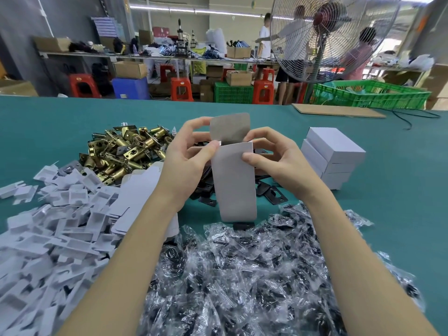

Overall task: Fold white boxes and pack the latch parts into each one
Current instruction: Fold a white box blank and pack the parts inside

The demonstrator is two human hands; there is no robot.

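Both hands hold one white box upright at the centre of the frame, above the green table. Its long axis runs top to bottom, with the open flap at the top. The left hand and right hand pinch its upper edges, fingers curled onto the card. The brass latch parts lie to the left, nearer the left hand, so I judge that hand better placed to fetch one.

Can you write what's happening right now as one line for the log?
step: folding box | left hand: grips white box | right hand: grips box | flap: open | packed: not yet
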